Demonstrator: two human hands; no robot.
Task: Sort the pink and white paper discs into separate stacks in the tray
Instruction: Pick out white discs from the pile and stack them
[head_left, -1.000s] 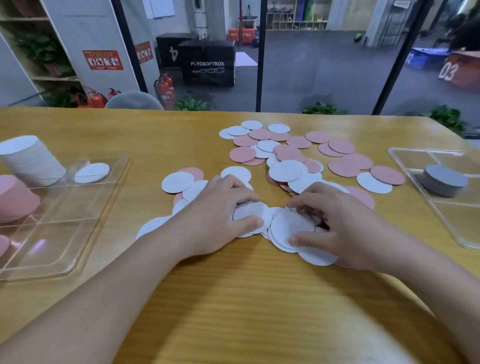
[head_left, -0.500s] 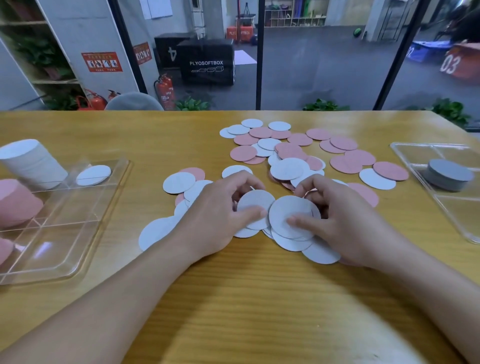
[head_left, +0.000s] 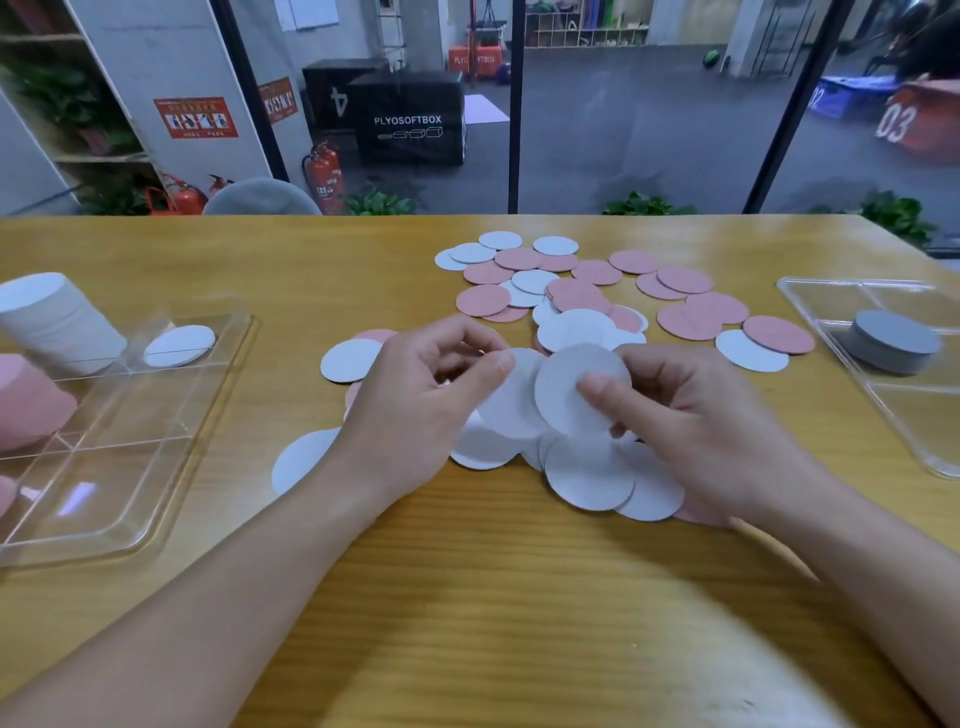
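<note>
The scene is evenly, softly lit; faint shadows are cast beneath the arms. Glare is seen on the left tray (head_left: 130, 467). Edges are bowed by wide-angle distortion, and slight motion blur is present.

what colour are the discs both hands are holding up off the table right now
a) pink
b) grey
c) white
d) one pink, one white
c: the left hand and right hand each pinch a white disc raised above the scattered pile; no pink shows in either grip.
</note>
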